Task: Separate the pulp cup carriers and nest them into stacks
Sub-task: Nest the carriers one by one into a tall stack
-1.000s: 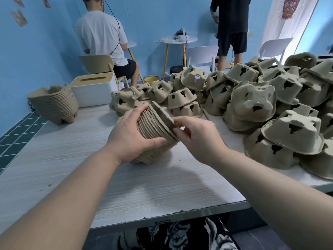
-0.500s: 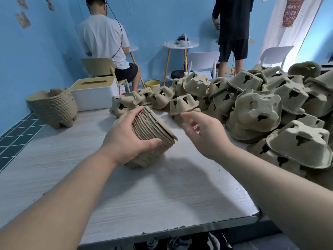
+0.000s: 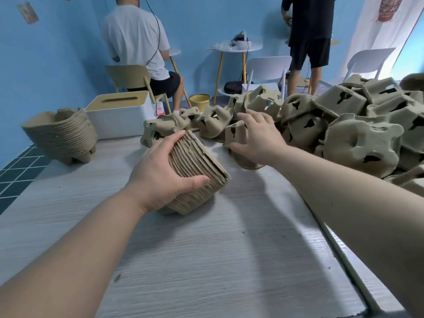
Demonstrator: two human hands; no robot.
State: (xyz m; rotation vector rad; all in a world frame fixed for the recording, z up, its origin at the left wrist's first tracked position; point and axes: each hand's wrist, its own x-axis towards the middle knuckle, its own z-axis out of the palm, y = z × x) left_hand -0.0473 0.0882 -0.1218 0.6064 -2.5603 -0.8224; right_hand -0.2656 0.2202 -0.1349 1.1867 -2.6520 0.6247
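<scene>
- While the grey wooden table (image 3: 206, 260) fills most of the view, a big heap of loose carriers (image 3: 358, 134) covers its far right side, from 1 to 3 o'clock.
- A finished stack (image 3: 60, 134) of nested carriers stands on the table at 10 o'clock, well apart from both hands.
- A white tissue box (image 3: 119, 113) sits just behind that stack, at 11 o'clock.
- The held stack (image 3: 197, 173) lies tilted on its side in the middle of the table, its open end facing right.
- The left hand (image 3: 160, 171) grips the held stack, with fingers over the top and the thumb curled round the near side.
- The right hand (image 3: 259, 138) is at 1 o'clock, at the near edge of the heap, with its fingers curled on a single carrier (image 3: 235, 134).
- That carrier sits bottom up, touching other carriers beside it.
- Two people are at the blue wall far behind, one sitting and one standing.
</scene>
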